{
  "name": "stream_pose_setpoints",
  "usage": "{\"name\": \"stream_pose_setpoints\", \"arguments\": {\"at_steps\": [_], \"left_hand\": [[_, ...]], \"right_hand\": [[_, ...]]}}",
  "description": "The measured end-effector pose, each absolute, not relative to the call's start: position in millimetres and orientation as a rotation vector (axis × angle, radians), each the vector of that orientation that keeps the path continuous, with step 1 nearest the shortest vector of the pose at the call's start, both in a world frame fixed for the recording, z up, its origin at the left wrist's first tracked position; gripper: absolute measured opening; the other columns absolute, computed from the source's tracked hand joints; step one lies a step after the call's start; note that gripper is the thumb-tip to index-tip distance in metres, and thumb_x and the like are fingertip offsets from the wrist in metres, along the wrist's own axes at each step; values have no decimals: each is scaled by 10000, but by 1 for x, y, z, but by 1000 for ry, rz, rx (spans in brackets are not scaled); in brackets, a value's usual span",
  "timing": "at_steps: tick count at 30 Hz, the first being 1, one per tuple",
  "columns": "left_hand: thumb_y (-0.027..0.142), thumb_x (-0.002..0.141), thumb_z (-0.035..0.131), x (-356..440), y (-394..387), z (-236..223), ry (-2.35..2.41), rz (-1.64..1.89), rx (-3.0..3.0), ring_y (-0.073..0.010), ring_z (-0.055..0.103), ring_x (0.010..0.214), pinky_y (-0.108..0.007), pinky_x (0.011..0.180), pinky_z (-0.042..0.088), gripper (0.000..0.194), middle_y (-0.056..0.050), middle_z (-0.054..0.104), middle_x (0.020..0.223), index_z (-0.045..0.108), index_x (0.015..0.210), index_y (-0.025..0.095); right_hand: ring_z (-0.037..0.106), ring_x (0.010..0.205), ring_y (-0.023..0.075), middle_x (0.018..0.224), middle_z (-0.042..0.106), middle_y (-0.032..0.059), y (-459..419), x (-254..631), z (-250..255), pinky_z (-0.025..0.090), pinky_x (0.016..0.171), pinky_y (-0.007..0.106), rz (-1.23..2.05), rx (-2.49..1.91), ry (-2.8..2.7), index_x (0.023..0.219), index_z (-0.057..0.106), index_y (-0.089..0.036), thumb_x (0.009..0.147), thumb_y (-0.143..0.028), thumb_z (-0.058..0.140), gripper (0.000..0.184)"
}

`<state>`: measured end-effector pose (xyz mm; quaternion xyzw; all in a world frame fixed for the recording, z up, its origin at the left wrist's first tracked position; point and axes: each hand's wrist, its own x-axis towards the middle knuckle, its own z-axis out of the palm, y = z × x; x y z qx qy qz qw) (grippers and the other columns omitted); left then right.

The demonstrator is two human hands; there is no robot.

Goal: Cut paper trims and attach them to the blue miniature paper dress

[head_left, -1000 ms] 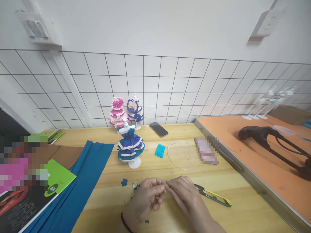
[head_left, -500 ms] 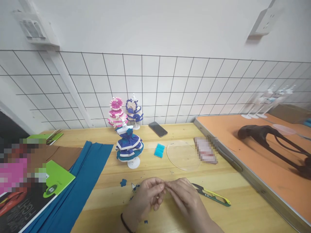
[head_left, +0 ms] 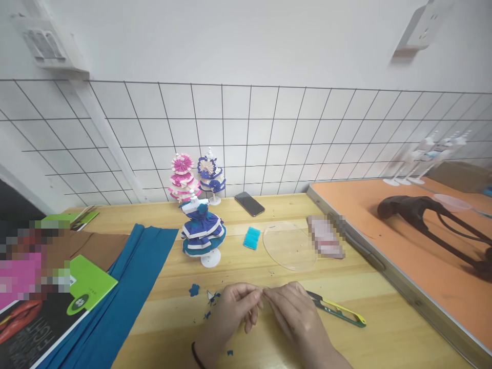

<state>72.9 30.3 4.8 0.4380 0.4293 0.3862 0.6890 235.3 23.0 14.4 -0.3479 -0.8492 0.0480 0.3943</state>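
My left hand [head_left: 238, 310] and my right hand [head_left: 292, 315] meet fingertip to fingertip low over the wooden table. Both are closed in a pinch, and whatever is between the fingertips is too small or hidden to make out. A dark blue flower-shaped cutout [head_left: 194, 290] lies left of my left hand, with small blue and white scraps [head_left: 212, 295] beside it. Yellow and green thread snips [head_left: 340, 310] lie just right of my right hand, their tips partly behind it. Beyond my hands stands a small dress form in a blue and white ruffled dress [head_left: 203, 230].
A pink dress form [head_left: 182, 177], a navy one [head_left: 212, 177] and a phone [head_left: 249, 204] stand or lie at the back. Nearer are a turquoise packet [head_left: 252, 238] and a clear round dish [head_left: 288, 265]. Blue fabric [head_left: 130, 292] lies left; an orange table [head_left: 346, 205] adjoins right.
My hands stay pinched together in nearly the same place, with only a slight shift of the fingers. The camera view has moved a little. Nothing on the table has visibly moved.
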Motion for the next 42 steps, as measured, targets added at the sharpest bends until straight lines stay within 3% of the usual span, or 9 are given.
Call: {"name": "stream_pose_setpoints", "arguments": {"at_steps": [2,7,13,20,29,35,42], "left_hand": [[412,717,570,73,30,6,926,860,884,-40,391,307,-141,283,273,323,30,483,404,567,603,110],[376,666,642,70,31,9,891,915,763,-44,465,371,-139,282,294,296,7,574,636,587,821,129],[455,703,568,72,30,7,981,783,968,-42,370,278,-150,281,262,343,44,481,366,570,615,123],[441,699,574,72,30,6,1041,838,1025,-32,339,273,-161,304,239,341,51,475,359,555,572,125],[377,684,619,69,31,2,999,846,1003,-28,346,290,-149,306,254,265,63,478,385,545,631,128],[341,686,635,68,31,4,922,864,923,-25,363,320,-134,307,278,238,56,491,430,540,668,123],[390,679,636,69,29,13,798,785,811,-17,349,307,-131,284,251,294,44,494,427,579,678,102]], "right_hand": [[554,644,182,802,665,60,22,234,16,375,572,321,129,-874,-2163,1072,545,-188,825,-78,452,286],[553,621,159,727,646,48,19,232,16,395,564,290,130,-874,-2081,952,586,-178,803,-85,488,202],[547,619,147,702,630,36,20,230,15,385,557,277,143,-943,-2104,890,635,-218,833,-132,463,200],[500,586,149,696,576,45,18,227,13,382,526,270,231,-1056,-2188,913,632,-210,850,-140,399,251],[559,768,155,783,562,37,16,220,24,470,693,248,908,-979,-1988,1092,555,-239,864,-146,395,294],[568,736,147,795,590,30,18,222,19,486,695,248,914,-943,-1915,1142,529,-245,827,-152,472,334],[612,710,166,758,640,49,21,222,24,509,654,266,852,-885,-1877,962,653,-243,808,-219,541,192]]}}
